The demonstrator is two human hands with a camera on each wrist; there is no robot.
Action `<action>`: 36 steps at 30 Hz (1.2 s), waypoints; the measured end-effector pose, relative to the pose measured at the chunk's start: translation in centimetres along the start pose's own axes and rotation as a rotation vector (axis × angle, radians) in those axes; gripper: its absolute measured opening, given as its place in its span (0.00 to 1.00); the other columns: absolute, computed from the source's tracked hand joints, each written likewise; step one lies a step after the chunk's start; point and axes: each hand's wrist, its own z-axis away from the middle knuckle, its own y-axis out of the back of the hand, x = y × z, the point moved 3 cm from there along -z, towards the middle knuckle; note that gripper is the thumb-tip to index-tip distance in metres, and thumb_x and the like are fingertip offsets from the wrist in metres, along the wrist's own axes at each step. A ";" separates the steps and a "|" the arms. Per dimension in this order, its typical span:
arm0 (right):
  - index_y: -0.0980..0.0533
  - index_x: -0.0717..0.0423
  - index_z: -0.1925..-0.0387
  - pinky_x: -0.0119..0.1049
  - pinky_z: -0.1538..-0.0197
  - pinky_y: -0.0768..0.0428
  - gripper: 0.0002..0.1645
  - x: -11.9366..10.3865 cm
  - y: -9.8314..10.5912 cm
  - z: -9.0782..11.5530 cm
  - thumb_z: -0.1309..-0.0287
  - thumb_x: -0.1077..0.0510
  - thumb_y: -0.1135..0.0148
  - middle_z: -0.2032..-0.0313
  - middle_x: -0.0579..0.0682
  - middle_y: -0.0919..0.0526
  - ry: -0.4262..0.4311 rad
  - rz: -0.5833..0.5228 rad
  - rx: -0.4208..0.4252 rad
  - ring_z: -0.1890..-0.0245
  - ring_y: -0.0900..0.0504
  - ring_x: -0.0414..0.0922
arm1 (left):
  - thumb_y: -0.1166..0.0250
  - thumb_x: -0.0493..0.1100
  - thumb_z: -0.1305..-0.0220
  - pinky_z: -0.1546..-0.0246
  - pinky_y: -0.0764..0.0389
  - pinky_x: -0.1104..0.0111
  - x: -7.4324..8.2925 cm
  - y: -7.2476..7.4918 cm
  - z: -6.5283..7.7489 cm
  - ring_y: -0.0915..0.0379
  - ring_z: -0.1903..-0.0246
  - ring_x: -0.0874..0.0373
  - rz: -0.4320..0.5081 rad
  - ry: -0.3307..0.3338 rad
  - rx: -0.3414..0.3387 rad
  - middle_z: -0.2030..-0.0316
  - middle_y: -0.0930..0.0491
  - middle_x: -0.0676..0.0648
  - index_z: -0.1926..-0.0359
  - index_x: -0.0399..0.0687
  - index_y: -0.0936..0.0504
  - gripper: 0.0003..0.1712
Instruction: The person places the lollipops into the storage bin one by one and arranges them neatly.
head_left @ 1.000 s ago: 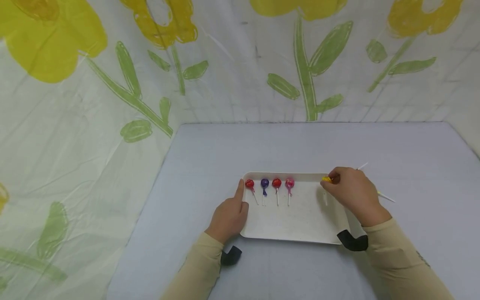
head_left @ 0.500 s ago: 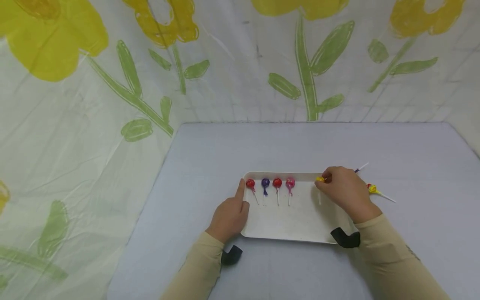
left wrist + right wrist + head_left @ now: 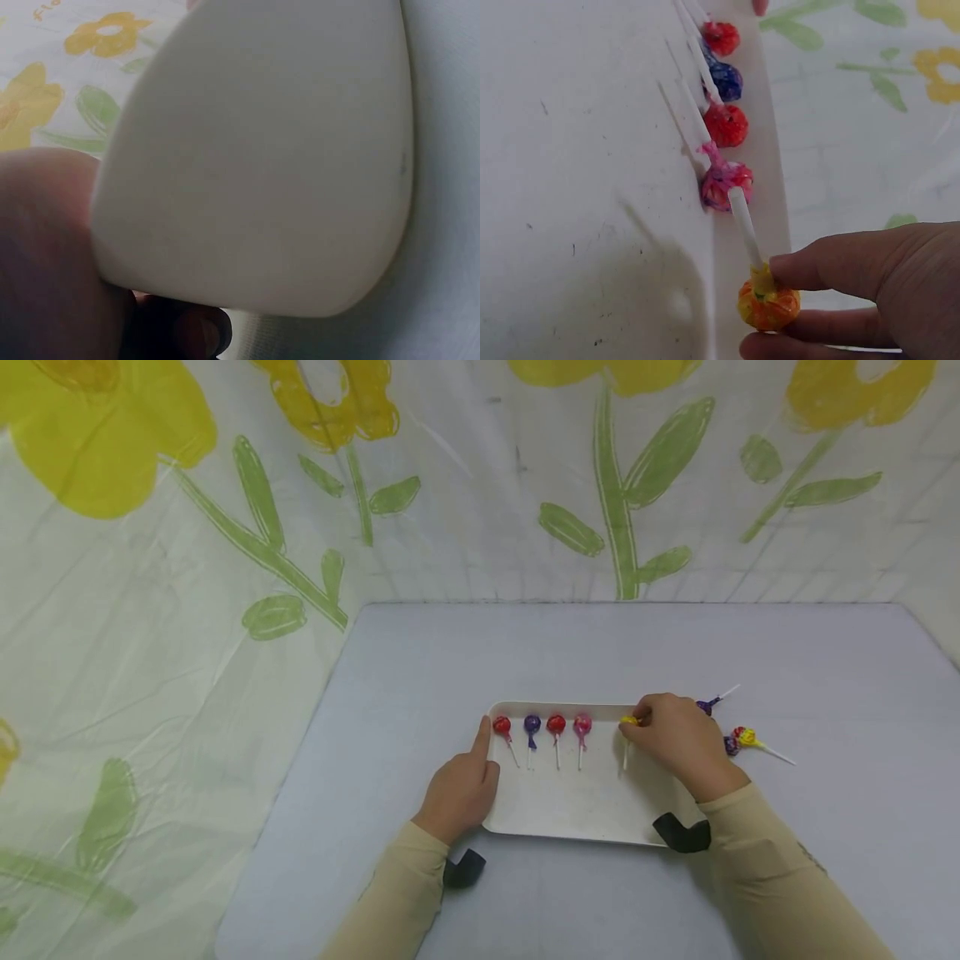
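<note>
Tray (image 3: 555, 814): bearing four lollipops (image 3: 556, 724) in a row.
Left hand (image 3: 459, 789): touching the tray's left edge; clasping unclear.
Right hand (image 3: 681, 741): pinching a yellow lollipop (image 3: 767, 306).
Yellow lollipop: hovering over the tray; probably weighing little, hard, its wrapper feeling slick; neck offering best hold.

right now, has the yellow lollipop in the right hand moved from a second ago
Yes: in the head view, the yellow lollipop has moved left over the white tray, toward the pink lollipop.
</note>
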 end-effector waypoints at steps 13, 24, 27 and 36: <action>0.14 0.63 0.56 0.39 0.70 0.25 0.19 -0.4 -0.9 -0.7 0.37 0.50 0.31 0.60 0.59 0.12 0.002 0.001 -0.018 0.67 0.20 0.49 | 0.52 0.44 0.22 0.77 0.36 0.64 0.0 0.0 0.1 0.40 0.83 0.57 0.004 0.003 -0.004 0.84 0.35 0.51 0.17 0.40 0.47 0.38; 0.14 0.63 0.55 0.40 0.68 0.24 0.19 -0.4 -1.5 -1.2 0.37 0.50 0.31 0.59 0.59 0.11 0.039 -0.003 -0.002 0.66 0.18 0.50 | 0.51 0.44 0.22 0.78 0.37 0.64 0.1 0.1 0.1 0.41 0.83 0.57 0.004 0.004 0.000 0.84 0.35 0.51 0.17 0.40 0.47 0.38; 0.13 0.62 0.55 0.40 0.68 0.24 0.19 -0.4 -1.7 -1.2 0.37 0.50 0.31 0.59 0.58 0.11 0.043 -0.013 -0.006 0.65 0.17 0.49 | 0.51 0.45 0.22 0.78 0.37 0.64 0.1 0.0 0.0 0.41 0.83 0.57 -0.001 0.006 -0.001 0.84 0.35 0.51 0.17 0.41 0.47 0.38; 0.13 0.61 0.55 0.42 0.65 0.22 0.20 -0.4 -1.9 -1.3 0.36 0.48 0.30 0.59 0.57 0.11 0.045 -0.048 -0.024 0.64 0.16 0.50 | 0.52 0.44 0.22 0.80 0.39 0.65 0.0 0.0 -0.1 0.43 0.84 0.58 0.003 -0.012 0.003 0.85 0.36 0.53 0.17 0.40 0.47 0.38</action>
